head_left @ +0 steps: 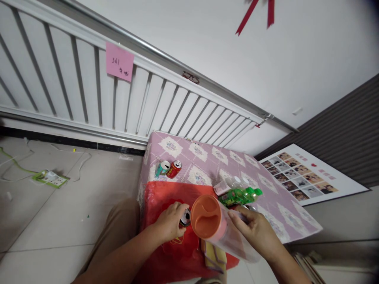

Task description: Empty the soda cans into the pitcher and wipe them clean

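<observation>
My left hand (169, 221) is closed around a dark, opened drink can (185, 216) that stands over the red sheet (166, 190). In my right hand (256, 230) is the handle of a clear plastic pitcher (241, 246) with an orange lid (205, 216). The pitcher is tilted, its lid end lowered toward the can and close beside it. I cannot tell whether any liquid is flowing. Below the pitcher lies a folded yellow cloth (214, 258). Beyond my hands a teal can (162, 169) and a red can (174, 169) stand side by side, both opened.
Green bottles (237, 196) and clear bottles (225, 185) lie on the patterned tablecloth (204, 159) behind the pitcher. A white radiator (124, 94) with a pink note (119, 62) runs along the wall. On the floor at left is a green power strip (51, 178) with cords.
</observation>
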### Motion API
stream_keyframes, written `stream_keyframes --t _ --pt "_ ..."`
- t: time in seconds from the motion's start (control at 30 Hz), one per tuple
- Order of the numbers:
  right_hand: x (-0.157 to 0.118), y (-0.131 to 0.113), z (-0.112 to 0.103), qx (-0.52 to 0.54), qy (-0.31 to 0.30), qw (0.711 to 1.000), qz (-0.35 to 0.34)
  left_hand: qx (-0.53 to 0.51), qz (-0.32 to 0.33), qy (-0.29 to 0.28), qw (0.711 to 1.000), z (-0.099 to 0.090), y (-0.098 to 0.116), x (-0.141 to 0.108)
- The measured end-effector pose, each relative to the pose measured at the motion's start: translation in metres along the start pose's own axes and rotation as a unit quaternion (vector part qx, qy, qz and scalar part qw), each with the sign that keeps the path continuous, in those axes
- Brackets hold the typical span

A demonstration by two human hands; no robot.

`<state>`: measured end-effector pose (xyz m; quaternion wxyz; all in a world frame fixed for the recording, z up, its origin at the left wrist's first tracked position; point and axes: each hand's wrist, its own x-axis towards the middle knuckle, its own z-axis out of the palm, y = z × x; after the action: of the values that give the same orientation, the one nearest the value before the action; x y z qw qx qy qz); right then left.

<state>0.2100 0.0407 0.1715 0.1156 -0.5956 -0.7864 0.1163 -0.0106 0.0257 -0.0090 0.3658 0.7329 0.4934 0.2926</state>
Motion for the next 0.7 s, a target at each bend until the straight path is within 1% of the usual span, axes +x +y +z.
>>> stream_keyframes --t 0.23,0.37,0.7 --pt "0.001 -0.009 -0.005 0.011 0.011 1.000 -0.012 0.002 -0.004 -0.001 1.000 0.000 0.001 0.000" --pt "0.003 -0.011 -0.007 0.000 0.015 1.000 -0.018 0.001 -0.003 0.001 1.000 0.000 0.001 0.000" --pt "0.004 -0.013 -0.007 -0.014 -0.005 1.000 -0.021 0.004 -0.003 0.002 1.000 0.001 0.000 0.000"
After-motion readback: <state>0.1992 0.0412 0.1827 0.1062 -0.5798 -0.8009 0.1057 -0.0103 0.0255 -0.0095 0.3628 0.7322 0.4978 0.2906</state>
